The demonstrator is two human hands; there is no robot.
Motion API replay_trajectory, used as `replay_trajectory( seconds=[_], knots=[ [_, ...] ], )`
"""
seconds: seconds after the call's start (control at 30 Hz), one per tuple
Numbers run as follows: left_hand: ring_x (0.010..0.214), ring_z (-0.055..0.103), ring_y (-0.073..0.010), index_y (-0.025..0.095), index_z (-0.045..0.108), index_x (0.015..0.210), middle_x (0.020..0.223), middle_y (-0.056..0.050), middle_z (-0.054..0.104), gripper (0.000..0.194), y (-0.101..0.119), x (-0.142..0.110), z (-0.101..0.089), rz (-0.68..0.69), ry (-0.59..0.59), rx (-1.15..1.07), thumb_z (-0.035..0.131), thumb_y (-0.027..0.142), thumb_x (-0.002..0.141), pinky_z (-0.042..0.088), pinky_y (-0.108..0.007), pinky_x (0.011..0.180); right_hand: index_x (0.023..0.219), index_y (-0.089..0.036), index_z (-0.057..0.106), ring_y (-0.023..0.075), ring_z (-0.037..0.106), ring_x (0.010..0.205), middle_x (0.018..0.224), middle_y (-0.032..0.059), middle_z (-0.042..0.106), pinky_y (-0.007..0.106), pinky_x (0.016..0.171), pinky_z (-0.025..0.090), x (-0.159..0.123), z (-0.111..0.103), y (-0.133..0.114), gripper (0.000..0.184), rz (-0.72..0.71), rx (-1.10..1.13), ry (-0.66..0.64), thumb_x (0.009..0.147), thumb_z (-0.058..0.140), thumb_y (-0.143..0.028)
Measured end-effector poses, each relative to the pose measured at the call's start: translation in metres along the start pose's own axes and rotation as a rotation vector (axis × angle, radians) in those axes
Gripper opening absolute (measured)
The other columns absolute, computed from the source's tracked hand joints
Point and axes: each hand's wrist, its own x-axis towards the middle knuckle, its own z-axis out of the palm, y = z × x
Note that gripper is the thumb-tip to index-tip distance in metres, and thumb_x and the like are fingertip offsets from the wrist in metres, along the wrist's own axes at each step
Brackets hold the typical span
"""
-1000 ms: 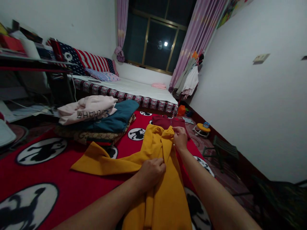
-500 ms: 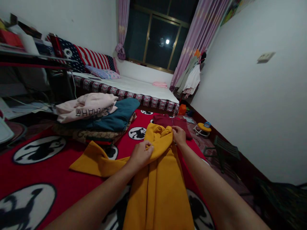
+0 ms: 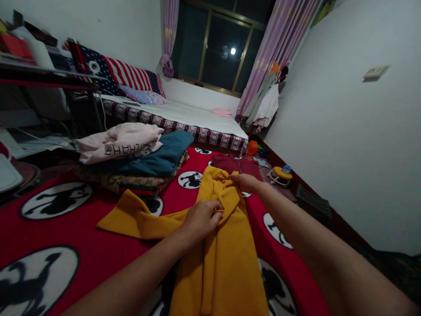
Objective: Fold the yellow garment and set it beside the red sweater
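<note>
A mustard-yellow garment (image 3: 223,259) lies lengthwise on a red blanket (image 3: 82,228) with black-and-white round prints. One sleeve stretches out to the left. My left hand (image 3: 200,219) pinches a fold of the yellow cloth near its middle, fingers closed on it. My right hand (image 3: 245,181) grips the garment's far top edge, fingers curled over the cloth. A folded dark red garment (image 3: 237,164) lies just beyond the yellow one.
A pile of folded clothes (image 3: 131,158), pink on top of teal, sits at the left. Behind it stands a low bed (image 3: 184,120) under a dark window. Small toys (image 3: 279,173) and a dark stool (image 3: 312,204) stand by the right wall.
My left hand slid from the garment's middle up toward the collar, then settled back slightly, bunching the cloth. My right hand stayed at the top edge and lowered it a little.
</note>
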Motion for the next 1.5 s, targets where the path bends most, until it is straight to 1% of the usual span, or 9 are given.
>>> replay_trajectory(
  seconds=[0.2,0.43,0.6,0.73,0.83,0.93,1.07,1.3,1.5],
  knots=[
    [0.084,0.065,-0.0200,0.017,0.070,0.089,0.089,-0.006,0.072,0.022,-0.009,0.013,-0.020,0.019,0.136,-0.079,0.053,0.027,0.083,0.044,-0.026,0.073,0.115,-0.016,0.065,0.0132,0.059,0.047,0.066,0.0043,0.068,0.023,0.050,0.047,-0.004,-0.010,0.008,0.039,0.357,0.548,-0.075,0.080,0.049,-0.014],
    [0.080,0.065,-0.0184,0.018,0.072,0.090,0.086,-0.004,0.073,0.018,-0.009,0.013,-0.023,0.117,-0.001,-0.085,0.058,0.025,0.081,0.045,-0.024,0.070,0.104,-0.027,0.073,0.0205,0.064,0.091,0.104,0.0052,0.070,0.024,0.072,0.047,0.006,-0.013,0.001,0.030,0.262,0.069,0.161,0.075,0.067,-0.030],
    [0.083,0.065,-0.0170,0.022,0.073,0.091,0.089,-0.002,0.073,0.019,0.004,0.000,-0.013,0.382,-0.214,0.075,0.056,0.018,0.082,0.043,-0.022,0.071,0.114,-0.036,0.068,0.0171,0.064,0.096,0.113,-0.0004,0.068,0.020,0.070,0.043,0.009,-0.009,-0.009,0.049,-0.110,-0.136,-0.005,0.072,0.061,-0.011],
    [0.082,0.065,-0.0173,0.023,0.072,0.089,0.088,-0.002,0.073,0.019,0.013,-0.006,-0.012,0.430,-0.250,0.155,0.055,0.018,0.084,0.042,-0.023,0.069,0.106,-0.032,0.071,0.0201,0.065,0.094,0.106,0.0005,0.071,0.021,0.067,0.043,0.000,-0.017,-0.009,0.038,-0.024,-0.176,-0.079,0.071,0.064,-0.017],
    [0.082,0.065,-0.0182,0.024,0.071,0.094,0.087,-0.003,0.072,0.019,0.014,-0.004,-0.017,0.331,-0.191,0.126,0.055,0.020,0.084,0.042,-0.023,0.067,0.102,-0.028,0.072,0.0216,0.065,0.091,0.102,0.0021,0.072,0.023,0.067,0.043,-0.006,-0.028,-0.004,0.032,0.163,-0.123,0.008,0.070,0.066,-0.025],
    [0.080,0.065,-0.0196,0.020,0.069,0.099,0.087,-0.006,0.071,0.022,0.007,0.006,-0.027,0.078,0.023,0.086,0.052,0.024,0.085,0.044,-0.025,0.067,0.100,-0.024,0.071,0.0231,0.065,0.093,0.101,0.0059,0.072,0.025,0.068,0.044,-0.006,-0.031,0.001,0.029,0.344,-0.049,0.171,0.074,0.063,-0.031],
    [0.087,0.065,-0.0206,0.016,0.068,0.095,0.093,-0.007,0.071,0.022,-0.019,0.023,-0.042,-0.129,0.170,0.022,0.051,0.023,0.084,0.045,-0.026,0.075,0.105,-0.022,0.069,0.0236,0.064,0.097,0.104,0.0088,0.071,0.028,0.076,0.046,0.006,-0.013,-0.002,0.028,0.483,0.086,0.360,0.080,0.056,-0.027],
    [0.093,0.065,-0.0234,0.015,0.070,0.093,0.095,-0.008,0.073,0.023,-0.062,0.031,-0.043,-0.316,0.166,0.081,0.055,0.027,0.080,0.046,-0.026,0.078,0.120,-0.013,0.057,0.0208,0.060,0.102,0.118,0.0134,0.062,0.031,0.091,0.047,0.014,0.030,-0.020,0.044,0.377,0.368,0.560,0.076,0.055,-0.012],
    [0.098,0.065,-0.0236,0.017,0.068,0.104,0.103,-0.009,0.071,0.028,-0.070,0.030,-0.037,-0.282,0.205,0.093,0.055,0.027,0.081,0.046,-0.028,0.083,0.107,-0.016,0.058,0.0203,0.060,0.094,0.110,0.0113,0.060,0.032,0.088,0.047,-0.034,0.037,-0.053,0.029,0.218,0.499,0.705,0.080,0.049,-0.014]
  ],
)
